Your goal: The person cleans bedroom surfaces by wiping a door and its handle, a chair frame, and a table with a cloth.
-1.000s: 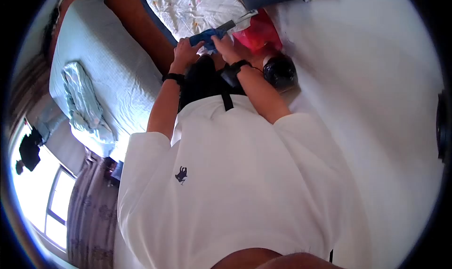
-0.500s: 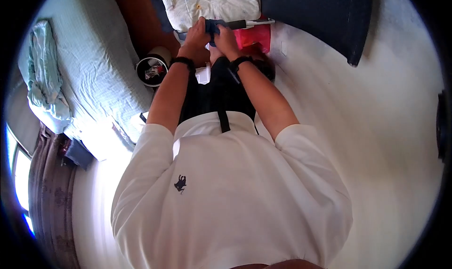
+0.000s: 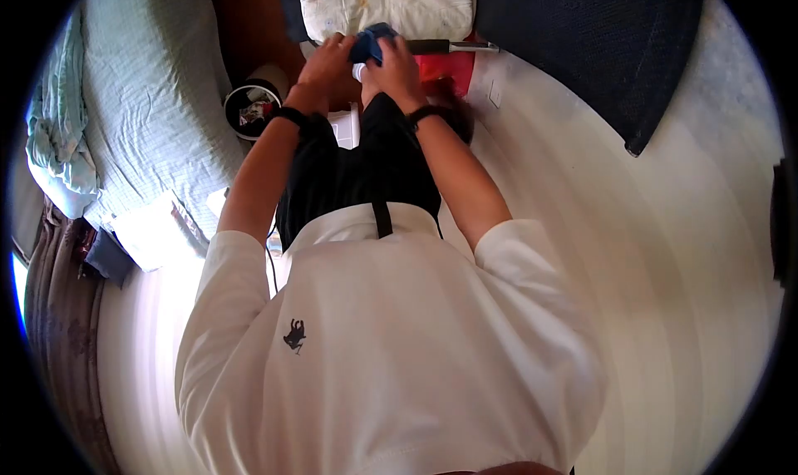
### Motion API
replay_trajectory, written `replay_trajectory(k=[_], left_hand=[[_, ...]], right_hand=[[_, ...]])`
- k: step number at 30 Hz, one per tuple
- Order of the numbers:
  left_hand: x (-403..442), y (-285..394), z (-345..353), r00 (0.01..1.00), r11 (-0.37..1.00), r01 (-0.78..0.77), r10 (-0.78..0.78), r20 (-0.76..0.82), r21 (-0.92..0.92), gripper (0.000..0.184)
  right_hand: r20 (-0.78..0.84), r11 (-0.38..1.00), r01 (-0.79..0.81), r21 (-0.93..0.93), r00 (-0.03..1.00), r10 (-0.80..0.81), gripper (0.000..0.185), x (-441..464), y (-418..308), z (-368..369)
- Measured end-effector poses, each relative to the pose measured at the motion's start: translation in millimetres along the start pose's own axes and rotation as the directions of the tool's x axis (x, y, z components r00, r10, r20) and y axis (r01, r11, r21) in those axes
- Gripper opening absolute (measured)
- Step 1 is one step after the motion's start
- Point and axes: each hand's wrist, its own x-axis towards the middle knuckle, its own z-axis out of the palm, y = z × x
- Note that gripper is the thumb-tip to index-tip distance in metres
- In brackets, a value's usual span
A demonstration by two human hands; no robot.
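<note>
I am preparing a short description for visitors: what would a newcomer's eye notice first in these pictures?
Probably the wide white shirt with its small black emblem, filling the lower middle. Next, near the top, the dark blue bundle between the left grip and right grip, with something red to their right.

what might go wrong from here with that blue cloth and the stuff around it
The blue cloth could slip from the right hand's grip. It might also catch on the dark-sleeved bar close beside that hand. And the open bin, with things inside, stands near the left forearm; a careless swing might tip it.
</note>
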Motion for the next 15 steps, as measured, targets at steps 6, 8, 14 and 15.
replay_trajectory(k=[6, 8, 14, 15], left_hand=[[43.6, 59.3, 28.7, 0.997, 0.999, -0.038, 0.04, 0.071, -0.034, 0.052], [57.6, 81.5, 36.8, 0.995, 0.997, -0.053, 0.057, 0.076, -0.053, 0.052], [88.1, 148.3, 49.6, 0.946, 0.987, 0.132, -0.098, 0.31, -0.092, 0.048], [94.0, 138.4, 93.4, 0.972, 0.995, 0.032, -0.01, 0.233, -0.092, 0.043]], right_hand=[[-0.054, 0.991, -0.073, -0.116, 0.996, 0.068, 0.042, -23.9, 49.8, -47.0], [-0.129, 0.985, -0.069, -0.156, 0.99, 0.049, 0.042, -27.0, 74.1, -49.8], [-0.116, 0.951, -0.17, -0.259, 0.983, 0.144, 0.045, -27.1, 112.2, -80.4], [-0.114, 0.952, -0.169, -0.254, 0.983, 0.144, 0.045, -27.5, 118.9, -84.8]])
